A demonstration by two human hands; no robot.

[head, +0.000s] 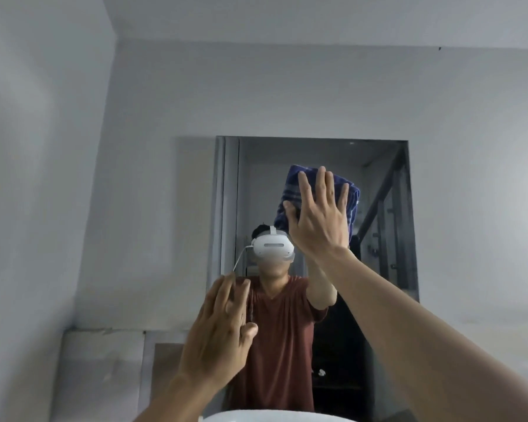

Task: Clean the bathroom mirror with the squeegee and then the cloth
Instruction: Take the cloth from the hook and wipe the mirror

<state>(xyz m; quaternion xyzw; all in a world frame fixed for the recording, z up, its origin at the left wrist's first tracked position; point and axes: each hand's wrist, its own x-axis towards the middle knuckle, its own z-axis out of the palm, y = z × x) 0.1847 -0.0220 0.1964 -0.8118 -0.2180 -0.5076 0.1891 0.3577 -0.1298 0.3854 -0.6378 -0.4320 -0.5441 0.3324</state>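
Note:
The bathroom mirror point(387, 184) hangs on the grey wall ahead of me. A dark blue cloth point(291, 181) with pale stripes lies flat against the upper middle of the glass. My right hand point(317, 217) presses on it with the palm, fingers spread. My left hand point(220, 330) is raised in front of the mirror's lower left part, fingers apart and holding nothing; I cannot tell whether it touches the glass. The mirror reflects a person in a red shirt with a white headset. No squeegee is in view.
A white basin rim point(272, 418) shows at the bottom edge below the mirror. A pale tiled panel point(104, 360) sits on the wall at lower left. Grey walls meet in a corner point(110, 117) on the left.

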